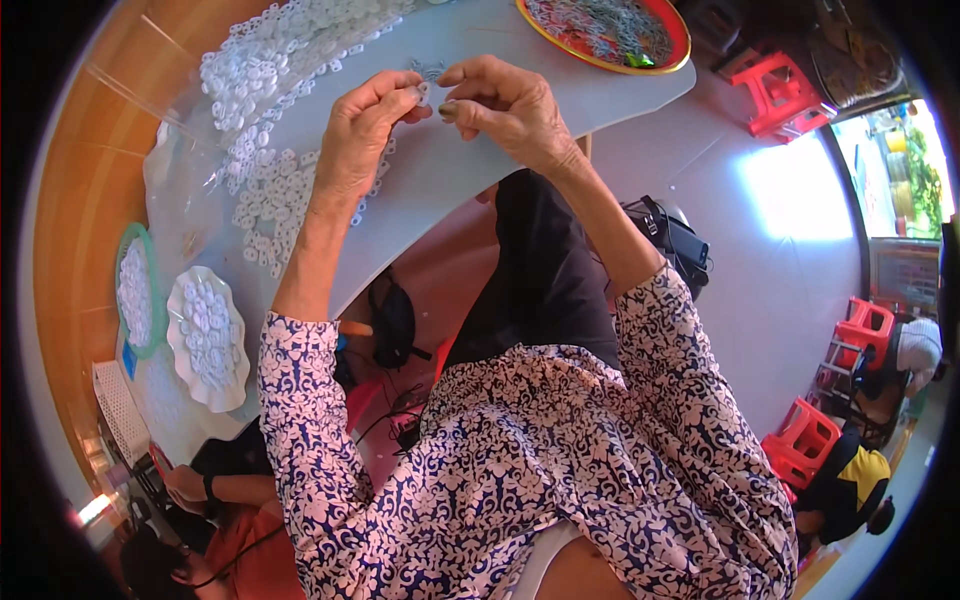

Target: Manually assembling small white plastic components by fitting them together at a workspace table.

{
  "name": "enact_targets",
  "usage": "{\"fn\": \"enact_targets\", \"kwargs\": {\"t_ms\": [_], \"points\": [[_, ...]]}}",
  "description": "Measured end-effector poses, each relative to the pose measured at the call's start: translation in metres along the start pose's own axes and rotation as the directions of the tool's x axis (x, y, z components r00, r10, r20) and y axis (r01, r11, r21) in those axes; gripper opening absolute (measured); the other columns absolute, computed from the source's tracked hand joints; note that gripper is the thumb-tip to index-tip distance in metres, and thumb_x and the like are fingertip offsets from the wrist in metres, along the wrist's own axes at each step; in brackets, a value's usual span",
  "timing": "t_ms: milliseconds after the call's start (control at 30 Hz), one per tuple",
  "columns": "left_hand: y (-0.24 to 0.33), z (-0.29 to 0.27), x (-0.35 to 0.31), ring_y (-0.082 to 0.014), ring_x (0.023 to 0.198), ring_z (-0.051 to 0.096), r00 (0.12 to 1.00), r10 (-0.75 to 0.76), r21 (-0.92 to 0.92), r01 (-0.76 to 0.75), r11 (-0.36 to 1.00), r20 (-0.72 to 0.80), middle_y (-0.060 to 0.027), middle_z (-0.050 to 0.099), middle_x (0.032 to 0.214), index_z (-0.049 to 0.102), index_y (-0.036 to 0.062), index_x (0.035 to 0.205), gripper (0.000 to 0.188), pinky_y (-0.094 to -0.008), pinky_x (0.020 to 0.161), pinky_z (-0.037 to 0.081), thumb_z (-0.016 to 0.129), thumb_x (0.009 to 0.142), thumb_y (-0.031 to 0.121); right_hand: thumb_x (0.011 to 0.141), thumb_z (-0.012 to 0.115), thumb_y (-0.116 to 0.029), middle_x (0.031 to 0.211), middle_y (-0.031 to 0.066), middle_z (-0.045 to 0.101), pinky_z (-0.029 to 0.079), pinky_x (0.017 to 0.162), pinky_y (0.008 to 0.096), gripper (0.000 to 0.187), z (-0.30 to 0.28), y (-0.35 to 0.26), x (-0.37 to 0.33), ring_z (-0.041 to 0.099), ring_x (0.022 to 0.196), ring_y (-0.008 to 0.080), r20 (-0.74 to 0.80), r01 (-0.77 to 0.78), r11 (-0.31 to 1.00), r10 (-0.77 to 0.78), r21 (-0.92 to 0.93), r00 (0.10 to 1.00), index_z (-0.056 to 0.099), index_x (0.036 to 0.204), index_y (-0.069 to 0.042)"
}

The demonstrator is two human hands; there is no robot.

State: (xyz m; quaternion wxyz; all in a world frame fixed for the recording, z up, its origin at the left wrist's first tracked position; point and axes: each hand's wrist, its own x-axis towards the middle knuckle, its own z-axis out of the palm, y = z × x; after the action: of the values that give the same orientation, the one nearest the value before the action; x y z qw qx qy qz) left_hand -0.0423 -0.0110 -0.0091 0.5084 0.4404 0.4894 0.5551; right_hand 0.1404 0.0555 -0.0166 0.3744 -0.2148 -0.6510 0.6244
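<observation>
My left hand (368, 125) is closed in a pinch above the table, with a small white oval plastic piece (424, 94) between thumb and fingertips. Close to its right is my right hand (508, 108), thumb and forefinger apart on either side of a gap; nothing shows between them. Just beyond the fingertips lies a little heap of small grey metal-looking pieces (428, 68). Loose white oval pieces (272, 200) with holes spread over the table beside my left forearm. A bigger heap of the same white pieces (240, 85) lies farther back on the left.
A red round tray (682, 40) of thin grey pieces stands at the table's far right. On the left, a wavy-rimmed white dish (236, 385) and a green basket (128, 238) hold white pieces. Red stools (780, 95) stand at right. Other people sit lower left and right.
</observation>
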Motion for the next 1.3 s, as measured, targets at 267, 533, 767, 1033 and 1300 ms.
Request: {"fn": "enact_targets", "kwargs": {"t_ms": [267, 533, 767, 1033, 1300], "points": [[0.001, 0.014, 0.003, -0.0105, 0.082, 0.054, 0.999, 0.023, 0.029, -0.022, 0.999, -0.041, -0.0018, 0.061, 0.090, 0.062, -0.0020, 0.105, 0.026, -0.0237, 0.079, 0.043, 0.060, 0.087, 0.016, 0.082, 0.054, 0.002, 0.078, 0.0037, 0.063, 0.049, 0.066, 0.0225, 0.030, -0.004, -0.007, -0.003, 0.057, 0.068, 0.0074, 0.000, 0.010, 0.999, -0.010, -0.053, 1.000, 0.055, 0.112, 0.000], [0.005, 0.016, 0.004, -0.0114, 0.082, 0.057, 0.995, 0.095, 0.121, -0.091, 0.988, -0.028, -0.0022, 0.063, 0.089, 0.063, -0.0016, 0.105, 0.027, -0.0240, 0.077, 0.046, 0.058, 0.088, 0.018, 0.082, 0.055, 0.003, 0.078, 0.0030, 0.063, 0.049, 0.065, 0.0221, 0.033, -0.005, -0.007, -0.001, 0.057, 0.067, 0.0066, 0.028, 0.035, 0.994, -0.033, -0.100, 0.999, 0.055, 0.115, 0.000], [0.006, 0.015, 0.006, -0.0092, 0.076, 0.057, 0.987, 0.158, 0.215, -0.152, 0.965, -0.009, -0.0013, 0.062, 0.080, 0.065, -0.0007, 0.102, 0.025, -0.0229, 0.072, 0.046, 0.057, 0.087, 0.018, 0.082, 0.054, 0.004, 0.078, 0.0030, 0.063, 0.050, 0.065, 0.0216, 0.032, -0.003, -0.006, 0.001, 0.057, 0.067, 0.0063, 0.031, 0.054, 0.993, -0.051, -0.107, 0.998, 0.056, 0.115, 0.000], [0.005, 0.011, 0.010, -0.0037, 0.062, 0.045, 0.974, 0.223, 0.370, -0.218, 0.903, 0.029, 0.0048, 0.054, 0.068, 0.066, -0.0011, 0.099, 0.025, -0.0203, 0.057, 0.040, 0.059, 0.086, 0.018, 0.082, 0.060, 0.002, 0.077, 0.0033, 0.063, 0.050, 0.064, 0.0219, 0.029, -0.002, -0.006, 0.001, 0.058, 0.067, 0.0067, 0.002, 0.060, 0.994, -0.060, -0.086, 0.998, 0.059, 0.110, 0.000], [-0.001, 0.027, 0.006, -0.0079, 0.068, 0.052, 0.899, 0.438, 0.466, -0.375, 0.801, -0.028, -0.0015, 0.063, 0.077, 0.064, -0.0012, 0.102, 0.022, -0.0230, 0.062, 0.044, 0.058, 0.088, 0.014, 0.081, 0.061, 0.001, 0.079, 0.0046, 0.065, 0.050, 0.065, 0.0225, 0.026, -0.003, -0.003, 0.003, 0.059, 0.068, 0.0077, -0.040, 0.115, 0.991, -0.118, -0.071, 0.992, 0.059, 0.107, 0.001]]}}
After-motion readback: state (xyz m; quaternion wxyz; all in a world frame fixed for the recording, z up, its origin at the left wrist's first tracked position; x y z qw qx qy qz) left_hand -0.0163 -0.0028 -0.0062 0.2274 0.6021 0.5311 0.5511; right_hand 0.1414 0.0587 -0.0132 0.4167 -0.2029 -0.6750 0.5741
